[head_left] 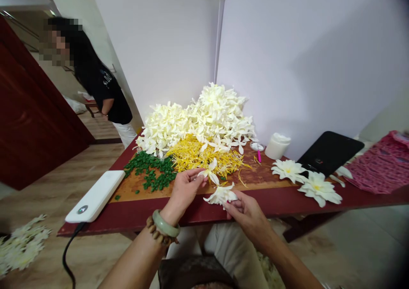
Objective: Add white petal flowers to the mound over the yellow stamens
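Note:
Between the thumb and fingers of my left hand [187, 190] is a small white petal piece [210, 172], held over the table's front part. My right hand [243, 208] pinches a fuller white artificial flower [220, 195] from below, just lower and to the right of that piece. Straight ahead lies a heap of yellow stamens [204, 154], and behind it rises a large pile of white petal pieces [220, 114]. Small green pieces [153, 169] are spread left of the stamens. Two fuller white flowers [320, 188] rest on the table at the right.
The dark red table [147, 214] carries a white power bank [96, 197] with a black cable, a white jar [277, 146], a pink tool [258, 155], a black tablet [332, 152] and pink fabric [380, 163]. A person [102, 80] stands at left. More flowers [24, 246] lie low at left.

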`<act>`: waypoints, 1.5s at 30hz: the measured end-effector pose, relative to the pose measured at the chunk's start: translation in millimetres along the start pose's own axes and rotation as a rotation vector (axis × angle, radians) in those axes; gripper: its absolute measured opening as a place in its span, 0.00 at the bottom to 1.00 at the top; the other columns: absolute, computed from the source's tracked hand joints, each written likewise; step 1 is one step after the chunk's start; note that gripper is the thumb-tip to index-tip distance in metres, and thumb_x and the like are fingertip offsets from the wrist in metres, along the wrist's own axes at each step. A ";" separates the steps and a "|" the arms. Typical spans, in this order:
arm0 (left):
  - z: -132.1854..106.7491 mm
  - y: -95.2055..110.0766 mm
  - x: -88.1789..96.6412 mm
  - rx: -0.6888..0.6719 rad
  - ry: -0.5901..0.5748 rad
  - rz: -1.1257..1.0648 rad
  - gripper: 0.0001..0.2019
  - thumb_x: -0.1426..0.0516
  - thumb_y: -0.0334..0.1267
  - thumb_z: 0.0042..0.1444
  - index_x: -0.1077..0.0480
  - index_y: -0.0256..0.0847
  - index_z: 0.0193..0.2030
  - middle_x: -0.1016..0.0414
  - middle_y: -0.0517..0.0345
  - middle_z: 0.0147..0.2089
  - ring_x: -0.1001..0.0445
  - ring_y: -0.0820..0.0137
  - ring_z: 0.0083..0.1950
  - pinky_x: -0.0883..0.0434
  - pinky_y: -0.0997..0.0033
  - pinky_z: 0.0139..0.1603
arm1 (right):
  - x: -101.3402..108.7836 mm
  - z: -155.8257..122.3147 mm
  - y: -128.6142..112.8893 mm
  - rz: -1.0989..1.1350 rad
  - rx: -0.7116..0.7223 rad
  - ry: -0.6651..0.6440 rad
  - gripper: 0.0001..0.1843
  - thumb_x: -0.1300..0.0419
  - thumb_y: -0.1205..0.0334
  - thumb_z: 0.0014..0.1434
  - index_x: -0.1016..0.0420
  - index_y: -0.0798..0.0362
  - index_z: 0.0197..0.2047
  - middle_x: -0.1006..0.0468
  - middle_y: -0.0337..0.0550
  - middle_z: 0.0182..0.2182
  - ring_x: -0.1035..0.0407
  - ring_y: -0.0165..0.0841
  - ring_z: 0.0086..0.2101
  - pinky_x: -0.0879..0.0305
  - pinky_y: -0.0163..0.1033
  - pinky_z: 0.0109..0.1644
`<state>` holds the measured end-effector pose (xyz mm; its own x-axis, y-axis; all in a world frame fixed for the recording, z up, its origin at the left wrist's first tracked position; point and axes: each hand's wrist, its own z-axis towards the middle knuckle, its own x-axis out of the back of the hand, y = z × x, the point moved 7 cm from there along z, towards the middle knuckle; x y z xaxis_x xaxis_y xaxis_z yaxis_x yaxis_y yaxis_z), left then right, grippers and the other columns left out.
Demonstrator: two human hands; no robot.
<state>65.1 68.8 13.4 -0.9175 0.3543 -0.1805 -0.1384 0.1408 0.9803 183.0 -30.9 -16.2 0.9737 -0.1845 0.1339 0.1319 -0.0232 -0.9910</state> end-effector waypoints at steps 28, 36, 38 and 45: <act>-12.2 23.1 -24.1 -0.119 -0.361 0.368 0.16 0.40 0.41 0.44 0.26 0.36 0.40 0.25 0.50 0.37 0.29 0.68 0.34 0.33 0.74 0.34 | 3.1 0.9 -0.5 0.171 -0.051 0.007 0.16 0.41 0.54 0.48 0.32 0.58 0.35 0.34 0.33 0.15 0.47 0.22 0.15 0.53 0.29 0.18; -24.2 18.9 -24.6 -0.131 -0.351 0.308 0.18 0.50 0.48 0.53 0.27 0.40 0.43 0.29 0.51 0.48 0.33 0.65 0.50 0.39 0.70 0.50 | -1.3 -0.5 7.6 0.304 -0.163 -0.032 0.21 0.39 0.49 0.44 0.33 0.58 0.35 0.34 0.31 0.13 0.56 0.18 0.10 0.62 0.27 0.12; -23.1 19.1 -21.0 -0.173 -0.322 0.251 0.16 0.49 0.47 0.53 0.28 0.41 0.41 0.31 0.52 0.51 0.37 0.65 0.55 0.43 0.70 0.55 | -2.9 -1.2 6.8 0.319 -0.180 -0.042 0.22 0.39 0.48 0.42 0.33 0.57 0.34 0.34 0.31 0.12 0.55 0.18 0.09 0.62 0.28 0.11; -20.2 9.0 -21.4 -0.109 -0.364 0.143 0.13 0.51 0.45 0.55 0.33 0.40 0.41 0.30 0.51 0.46 0.33 0.66 0.49 0.40 0.68 0.51 | -3.9 -3.0 5.5 0.350 -0.203 -0.049 0.24 0.38 0.46 0.39 0.33 0.57 0.34 0.34 0.30 0.12 0.56 0.17 0.08 0.61 0.27 0.11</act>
<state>75.9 43.7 27.6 -0.7413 0.6701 -0.0388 -0.0753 -0.0255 0.9968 179.4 -33.3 -22.2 0.9615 -0.1689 -0.2168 -0.2440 -0.1615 -0.9562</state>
